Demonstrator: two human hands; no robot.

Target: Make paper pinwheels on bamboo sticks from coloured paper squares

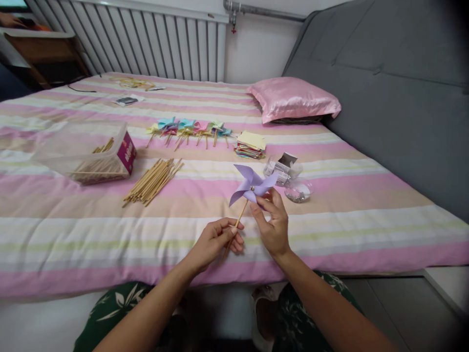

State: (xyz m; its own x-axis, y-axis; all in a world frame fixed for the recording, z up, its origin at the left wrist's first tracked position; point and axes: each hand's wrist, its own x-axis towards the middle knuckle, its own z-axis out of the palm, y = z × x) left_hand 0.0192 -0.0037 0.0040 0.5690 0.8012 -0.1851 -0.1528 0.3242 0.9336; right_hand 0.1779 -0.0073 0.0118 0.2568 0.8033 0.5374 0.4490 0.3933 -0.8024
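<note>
I hold a purple paper pinwheel (252, 186) on a thin wooden stick above the striped bed (58, 230). My left hand (217, 241) is closed around the lower part of the stick. My right hand (273, 222) pinches the back of the pinwheel head just under its paper blades. A small metal pin shows at the pinwheel's centre.
A row of finished coloured pinwheels (188, 130) lies further back. A bundle of wooden sticks (153, 181) and a clear plastic box (86, 151) lie at left. A stack of coloured paper (250, 145), a small clear dish (299, 190) and a pink pillow (293, 99) sit at right.
</note>
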